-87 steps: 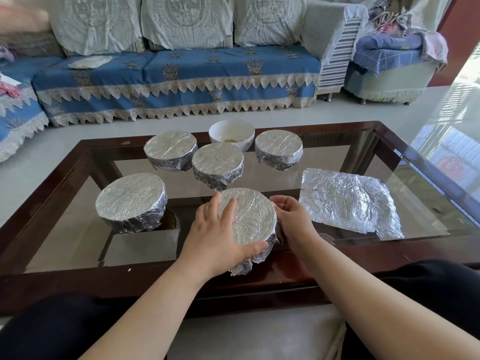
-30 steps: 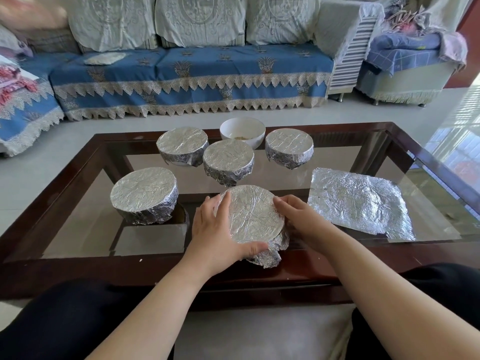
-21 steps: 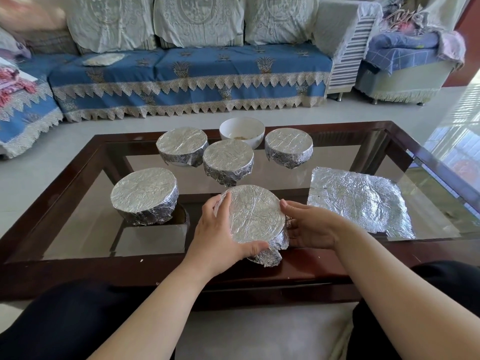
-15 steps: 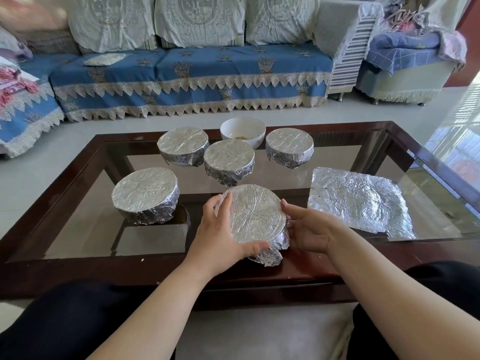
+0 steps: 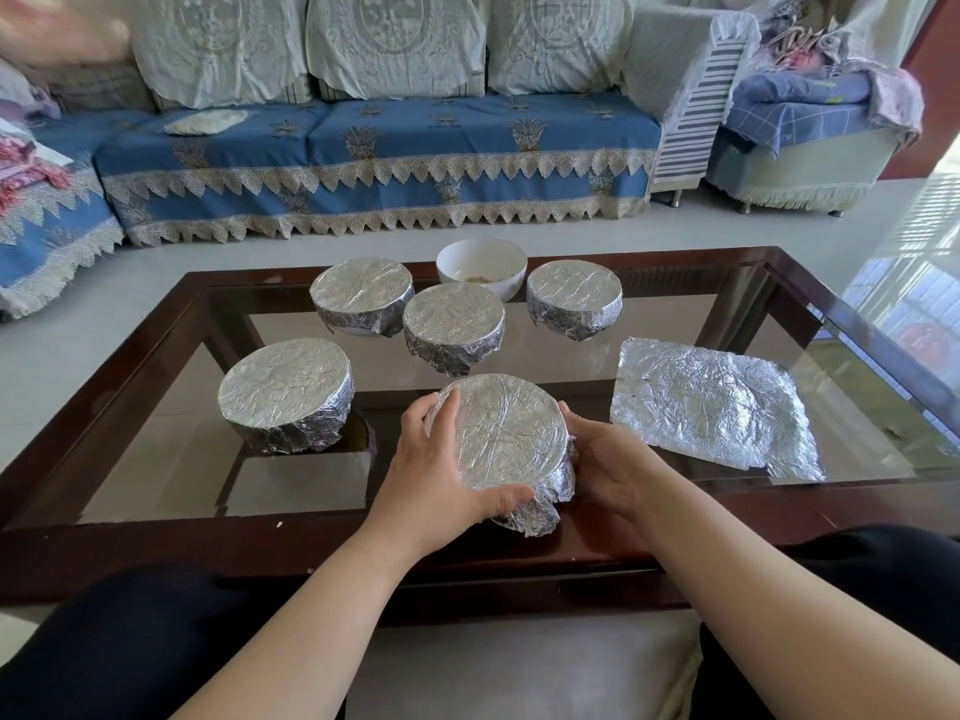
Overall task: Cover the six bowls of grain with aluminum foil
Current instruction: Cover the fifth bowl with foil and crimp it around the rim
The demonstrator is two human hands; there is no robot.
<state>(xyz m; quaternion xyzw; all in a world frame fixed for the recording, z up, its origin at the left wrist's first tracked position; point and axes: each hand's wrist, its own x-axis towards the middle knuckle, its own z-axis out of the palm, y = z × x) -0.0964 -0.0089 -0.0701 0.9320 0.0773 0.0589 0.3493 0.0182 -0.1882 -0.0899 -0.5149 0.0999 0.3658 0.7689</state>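
Observation:
A foil-covered bowl (image 5: 501, 433) stands near the front edge of the glass coffee table (image 5: 675, 324). My left hand (image 5: 441, 475) grips its left side, thumb curled round the front foil. My right hand (image 5: 608, 467) cups its right side, fingers pressed on the crumpled foil skirt. Several other foil-covered bowls stand behind: one at the left (image 5: 285, 394), one at the back left (image 5: 362, 294), one in the middle (image 5: 453, 324), one at the back right (image 5: 574, 298). An uncovered white bowl (image 5: 481, 265) with a little grain sits at the far edge. A loose foil sheet (image 5: 717, 407) lies flat at the right.
The table has a dark wooden frame (image 5: 156, 543) round the glass top. A blue sofa (image 5: 374, 158) with lace trim runs behind the table, and an armchair (image 5: 800, 132) stands at the back right. My dark-clad knees (image 5: 130, 641) are just below the table's front edge.
My right hand has slid from the top of the near bowl's foil down to its right side, pressing the skirt in. My left hand has kept its grip.

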